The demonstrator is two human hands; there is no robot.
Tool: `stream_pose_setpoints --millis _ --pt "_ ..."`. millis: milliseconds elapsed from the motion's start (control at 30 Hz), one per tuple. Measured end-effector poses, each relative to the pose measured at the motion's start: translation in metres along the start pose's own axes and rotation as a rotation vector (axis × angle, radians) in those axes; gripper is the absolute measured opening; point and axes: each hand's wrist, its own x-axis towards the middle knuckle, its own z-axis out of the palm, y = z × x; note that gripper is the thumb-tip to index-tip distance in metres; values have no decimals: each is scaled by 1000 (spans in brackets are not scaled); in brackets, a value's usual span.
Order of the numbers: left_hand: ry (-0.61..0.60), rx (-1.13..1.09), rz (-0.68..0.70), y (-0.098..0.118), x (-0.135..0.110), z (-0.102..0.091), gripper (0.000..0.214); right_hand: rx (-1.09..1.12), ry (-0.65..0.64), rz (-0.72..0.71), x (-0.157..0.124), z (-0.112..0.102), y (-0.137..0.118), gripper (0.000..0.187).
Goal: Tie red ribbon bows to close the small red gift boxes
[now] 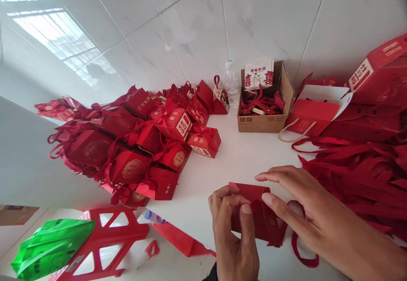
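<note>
A small red gift box (265, 223) lies on its side at the white table's near edge. My left hand (237, 223) is closed on its left end, with thumb and fingers bent against the card. On the other side, my right hand (305, 204) has its fingers stretched out and apart. Its thumb tip is at the box's upper edge, and I cannot tell if it presses there. Beneath the right hand, a loop of dark red ribbon (307, 262) curls beside the box. My left hand hides part of the box.
Finished-looking red boxes with bows (132, 166) are piled on the left. Along the wall stand a clear bottle (233, 86), a cardboard box (262, 125) and larger red boxes (375, 82). Loose ribbons (356, 175) heap at right. Below are a red stool (111, 238) and green bag (52, 247).
</note>
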Motion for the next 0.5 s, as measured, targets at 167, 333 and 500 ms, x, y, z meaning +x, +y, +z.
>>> stream_pose_setpoints --millis 167,333,500 --pt "30 -15 65 1 -1 -10 12 113 -123 16 1 9 -11 34" --pt "-71 197 4 -13 -4 -28 47 73 -144 47 4 11 -13 28" --pt "-64 41 -121 -20 -8 -31 30 8 -193 56 4 18 -8 23"
